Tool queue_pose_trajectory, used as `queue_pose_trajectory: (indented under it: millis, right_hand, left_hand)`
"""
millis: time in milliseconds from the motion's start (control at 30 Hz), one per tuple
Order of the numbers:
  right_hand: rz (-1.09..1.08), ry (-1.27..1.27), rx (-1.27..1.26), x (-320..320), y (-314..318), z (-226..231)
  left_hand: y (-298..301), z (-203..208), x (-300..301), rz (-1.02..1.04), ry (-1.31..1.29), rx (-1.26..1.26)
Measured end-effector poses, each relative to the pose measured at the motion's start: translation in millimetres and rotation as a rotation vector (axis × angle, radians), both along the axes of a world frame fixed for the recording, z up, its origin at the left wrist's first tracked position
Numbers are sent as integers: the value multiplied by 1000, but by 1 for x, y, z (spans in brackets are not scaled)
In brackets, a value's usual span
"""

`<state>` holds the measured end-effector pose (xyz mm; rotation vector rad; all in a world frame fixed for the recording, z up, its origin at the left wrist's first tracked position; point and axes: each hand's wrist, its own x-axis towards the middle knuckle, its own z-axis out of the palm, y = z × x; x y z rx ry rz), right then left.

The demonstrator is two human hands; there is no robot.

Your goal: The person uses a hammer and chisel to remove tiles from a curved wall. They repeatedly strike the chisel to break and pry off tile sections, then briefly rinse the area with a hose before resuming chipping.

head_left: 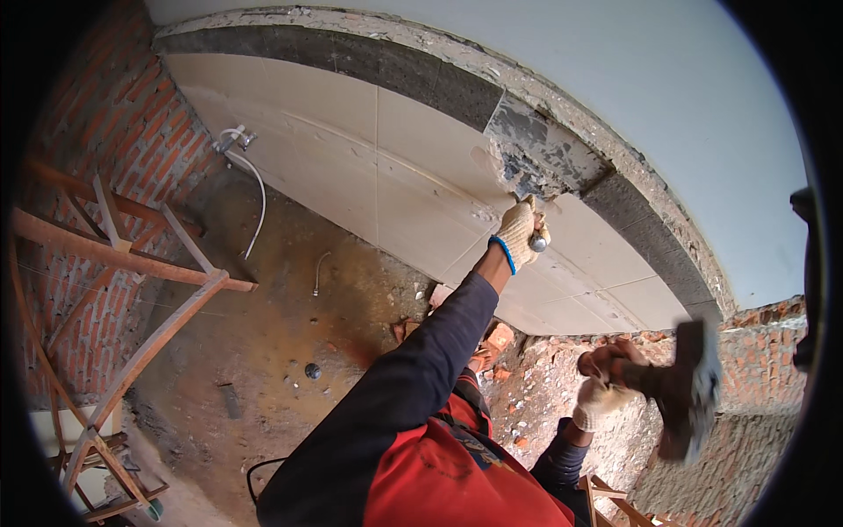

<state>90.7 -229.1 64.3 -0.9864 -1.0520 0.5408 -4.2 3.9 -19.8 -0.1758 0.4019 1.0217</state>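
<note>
My left hand [520, 230], in a cream knit glove with a blue cuff, is closed round a metal chisel [538, 243]. Only the chisel's round struck end shows clearly; its tip is hidden beyond the hand, towards a broken patch [524, 176] in the tiled wall [421, 171]. Lower right, my gloved right hand [606, 386] grips the handle of a heavy hammer [692, 395]. The hammer's big grey head is blurred by motion and apart from the chisel.
Grey border tiles [421, 75] run along the wall's top. A wooden trestle [149, 255] stands at left by a brick wall [88, 114]. A white hose [261, 198] hangs from a tap [241, 139]. Broken bricks [499, 338] and rubble lie on the wet floor [272, 325].
</note>
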Motion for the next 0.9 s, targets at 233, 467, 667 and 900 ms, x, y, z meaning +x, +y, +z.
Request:
queue_pose_trajectory:
  millis: [233,467,667,900]
  right_hand:
    - [-80,-464,301,-9,27,-24]
    - [46,-510,-471,8,18,-106]
    - [-162,-515,-39,3,-2,-16]
    - [-64,-329,556,-4,26,-18]
  left_hand:
    - [-2,5,1,-19,30,-78]
    - [10,-5,4,22,26,88]
    - [-1,1,13,3,69,-10]
    - [-2,8,11,-17,84,-64]
